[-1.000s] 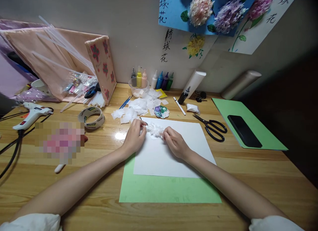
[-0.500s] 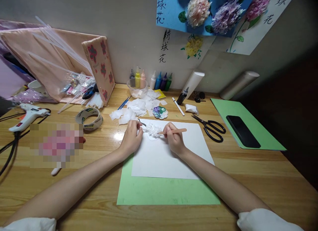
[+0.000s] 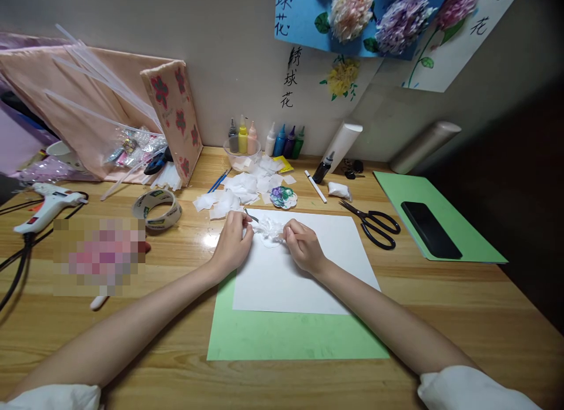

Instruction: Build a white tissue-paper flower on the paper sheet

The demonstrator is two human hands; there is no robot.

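Left hand point(image 3: 232, 244) and right hand point(image 3: 304, 249), fingertips tight on white tissue clump point(image 3: 268, 228) atop white sheet point(image 3: 308, 281)

The tissue point(image 3: 268, 228) I pinch looks soft, crumpled and matt against the smooth, matt white paper sheet point(image 3: 304, 275). Under the sheet lies matt green card point(image 3: 291, 339). Around the sheet the wooden desk point(image 3: 440, 316) shines with varnish. Right of the sheet, the scissors point(image 3: 373, 227) have glossy black plastic handles.
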